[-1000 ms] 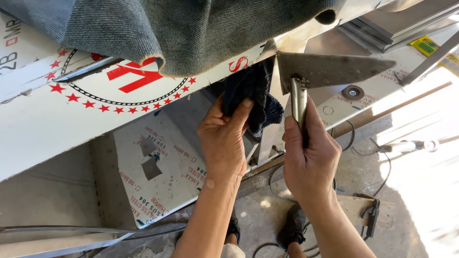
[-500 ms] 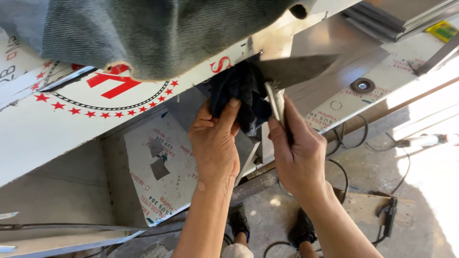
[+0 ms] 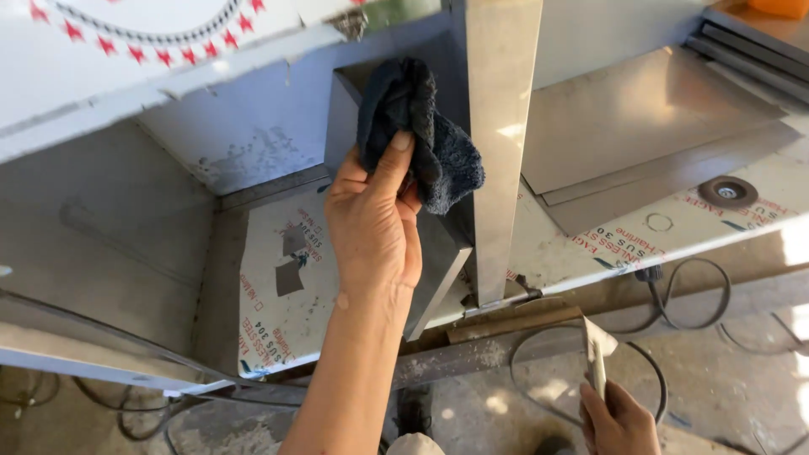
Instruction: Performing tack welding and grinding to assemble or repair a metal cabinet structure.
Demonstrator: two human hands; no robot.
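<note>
— While my left hand point(image 3: 375, 227) is clamped on the dark blue rag point(image 3: 421, 135), pressing it against the grey metal panel point(image 3: 438, 253), what worries you?

— That panel's edges. The cloth only pads your fingertips; your palm and wrist sit bare just beside its raw lower corner, so a slip downward could likely cut you.

— And my right hand point(image 3: 619, 417)?

— Nearest of all, low and well to the right of the panel, closed on the handle of a scraper point(image 3: 597, 354) with its flat blade pointing up. I'd judge the blade a hazard if you swing it in without looking, since your eyes are on the rag.

— What's below?

— Black cables point(image 3: 649, 316) loop over the concrete floor point(image 3: 742, 379) beneath the panel, near your shoe; easy to snag a foot.

— Anything blocking me?

— An upright steel strip point(image 3: 497, 152) touches the panel's right side and crowds the rag. Beyond it, film-covered steel sheets point(image 3: 640, 126) lie stacked to the right, with a round grinding disc point(image 3: 728, 191) resting on them. Above the panel, a white sheet with red stars point(image 3: 126, 59) overhangs, closing in the space from the top.
</note>
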